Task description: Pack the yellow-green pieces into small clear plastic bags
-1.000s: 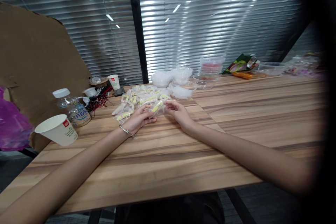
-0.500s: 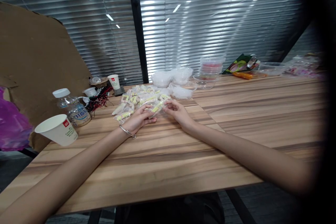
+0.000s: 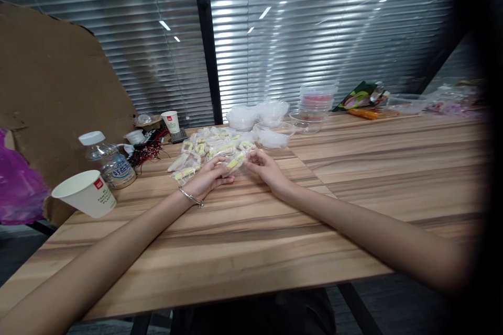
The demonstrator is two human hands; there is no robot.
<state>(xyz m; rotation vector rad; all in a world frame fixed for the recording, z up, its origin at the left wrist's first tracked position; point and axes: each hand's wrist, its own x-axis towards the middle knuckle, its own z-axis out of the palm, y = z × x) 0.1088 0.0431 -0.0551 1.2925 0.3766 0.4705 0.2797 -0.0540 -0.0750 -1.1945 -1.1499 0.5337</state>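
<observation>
A small clear plastic packet with a yellow strip [image 3: 236,160] is between my hands, just over the near edge of a pile of similar packets [image 3: 215,138]. My left hand [image 3: 209,177], a bracelet on its wrist, pinches the packet's left end between thumb and fingers. At the right end, the thumb and bent fingers of my right hand [image 3: 267,170] close on the packet's edge. What lies inside the packet is too small to make out.
On the left stand a paper cup [image 3: 84,193], a plastic bottle [image 3: 116,167] and a cardboard sheet [image 3: 58,73]. Clear plastic bowls [image 3: 241,118] sit behind the pile, with stacked round containers [image 3: 316,98] to their right. An orange-handled object [image 3: 363,113] lies farther right.
</observation>
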